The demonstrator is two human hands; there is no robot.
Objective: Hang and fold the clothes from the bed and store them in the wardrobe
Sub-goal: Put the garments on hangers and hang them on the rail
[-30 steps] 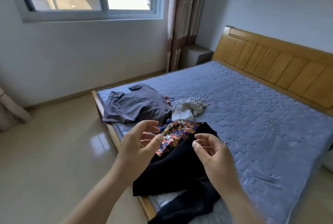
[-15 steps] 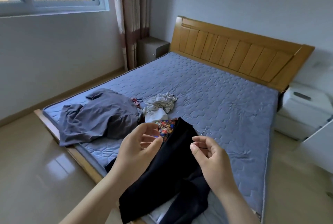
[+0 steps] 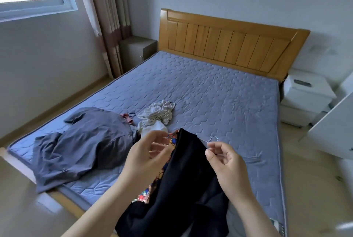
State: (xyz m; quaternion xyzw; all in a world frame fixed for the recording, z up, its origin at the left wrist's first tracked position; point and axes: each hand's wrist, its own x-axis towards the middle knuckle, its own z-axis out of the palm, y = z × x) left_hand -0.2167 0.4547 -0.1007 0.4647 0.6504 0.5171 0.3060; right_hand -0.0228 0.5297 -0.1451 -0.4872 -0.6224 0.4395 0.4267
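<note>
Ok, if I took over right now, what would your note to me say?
Left hand hovers over the clothes, fingers loose, holding nothing.
Right hand is beside the thin white hanger hook; its grip is unclear.
Black garment lies over the floral garment at the near edge of the bed. Grey shirt and crumpled pale clothes lie beyond.
Done: nothing visibly hung or folded.
Left: hang or fold everything, then store it in the wardrobe.

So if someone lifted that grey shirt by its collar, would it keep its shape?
Probably not: the grey shirt lies in soft rumpled folds, so it should droop. It looks thin, so likely light. Its lower edge overhangs the bed, so a push might slide it off.
</note>
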